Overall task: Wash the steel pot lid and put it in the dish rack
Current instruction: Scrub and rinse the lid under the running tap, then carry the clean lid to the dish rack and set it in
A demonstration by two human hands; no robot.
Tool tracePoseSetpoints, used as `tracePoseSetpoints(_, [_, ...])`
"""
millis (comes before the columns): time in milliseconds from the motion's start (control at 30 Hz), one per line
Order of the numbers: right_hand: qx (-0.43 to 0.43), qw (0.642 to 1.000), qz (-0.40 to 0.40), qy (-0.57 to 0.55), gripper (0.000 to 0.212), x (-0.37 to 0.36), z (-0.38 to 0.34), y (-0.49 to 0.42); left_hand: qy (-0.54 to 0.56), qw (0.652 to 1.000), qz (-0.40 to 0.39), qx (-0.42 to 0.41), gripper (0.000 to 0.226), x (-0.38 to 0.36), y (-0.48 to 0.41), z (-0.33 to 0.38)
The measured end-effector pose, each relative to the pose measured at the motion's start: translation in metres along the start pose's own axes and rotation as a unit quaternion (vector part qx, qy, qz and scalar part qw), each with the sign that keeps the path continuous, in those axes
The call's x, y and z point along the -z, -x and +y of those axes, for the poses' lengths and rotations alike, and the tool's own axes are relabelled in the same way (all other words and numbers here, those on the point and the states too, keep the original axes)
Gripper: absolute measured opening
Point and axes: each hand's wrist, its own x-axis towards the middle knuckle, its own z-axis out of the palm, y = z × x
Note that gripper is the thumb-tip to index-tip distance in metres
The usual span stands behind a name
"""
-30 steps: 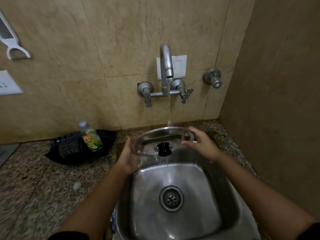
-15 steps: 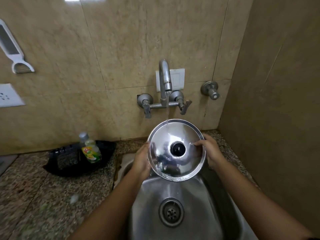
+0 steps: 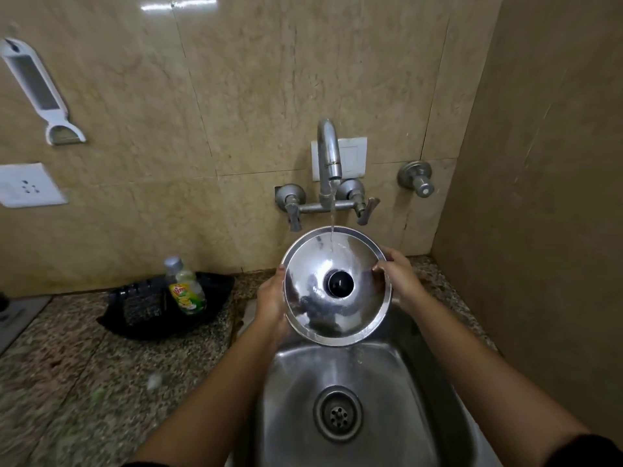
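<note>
Both bare forearms reach forward from the bottom of the view and converge toward the middle. The left hand (image 3: 269,303) is set upright with its back turned outward, fingers curled behind the left edge of the steel pot lid (image 3: 313,298) and the thumb at the rim. The right hand (image 3: 399,278) sits slightly higher, wrist bent inward, its fingertips (image 3: 379,269) pinching the right rim, thumb on the front. The 2 hands grip opposite edges. A dark sleeve edge shows at each upper arm.
</note>
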Motion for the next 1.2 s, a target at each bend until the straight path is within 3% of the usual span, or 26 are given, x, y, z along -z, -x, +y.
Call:
tracePoseSetpoints(200, [0.113,0.993,0.006,0.042,0.048,-0.024,-0.023,-0.006,0.001,0.999,0.028,-0.032,0.024,0.025,0.01,0.016])
tracePoseSetpoints(333, [0.194,0.968,0.103,0.121,0.009,-0.042,-0.046,-0.016,-0.003,0.999,0.043,-0.022,0.027,0.04,0.008,0.021])
tracePoseSetpoints(433, [0.184,0.957,0.167,0.147,0.036,-0.052,-0.054,-0.025,0.003,0.999,0.035,-0.034,0.024,0.048,0.007,0.023])
tracePoseSetpoints(500, [0.188,0.937,0.211,0.203,0.031,-0.055,-0.057,-0.025,0.004,0.998,0.019,-0.052,0.024,0.05,0.01,0.025])
tracePoseSetpoints(567, [0.203,0.907,0.234,0.284,0.007,-0.058,-0.059,-0.023,0.006,0.998,0.008,-0.067,0.024,0.05,0.012,0.028])
tracePoseSetpoints(700, [0.24,0.857,0.21,0.406,0.034,-0.049,-0.048,-0.023,0.0,0.997,-0.001,-0.08,0.027,0.051,0.017,0.032])
tracePoseSetpoints(767, [0.24,0.868,0.167,0.402,0.041,-0.043,-0.043,-0.013,-0.009,0.995,-0.009,-0.095,0.027,0.052,0.017,0.031])
tracePoseSetpoints(900, [0.155,0.965,-0.021,0.208,0.035,-0.034,-0.028,0.037,0.006,0.99,-0.045,-0.136,0.024,0.056,0.016,0.031])
tracePoseSetpoints(967, [0.156,0.967,-0.091,0.181,0.025,-0.028,-0.017,0.056,0.024,0.987,-0.054,-0.148,0.029,0.057,0.016,0.032])
tracePoseSetpoints(1100, [0.186,0.973,-0.083,0.111,0.017,-0.028,-0.017,0.077,0.035,0.982,-0.085,-0.165,0.028,0.058,0.017,0.031])
tracePoseSetpoints(1200, [0.249,0.96,-0.042,0.12,0.019,-0.031,-0.028,0.099,0.034,0.981,-0.108,-0.155,0.027,0.059,0.019,0.026])
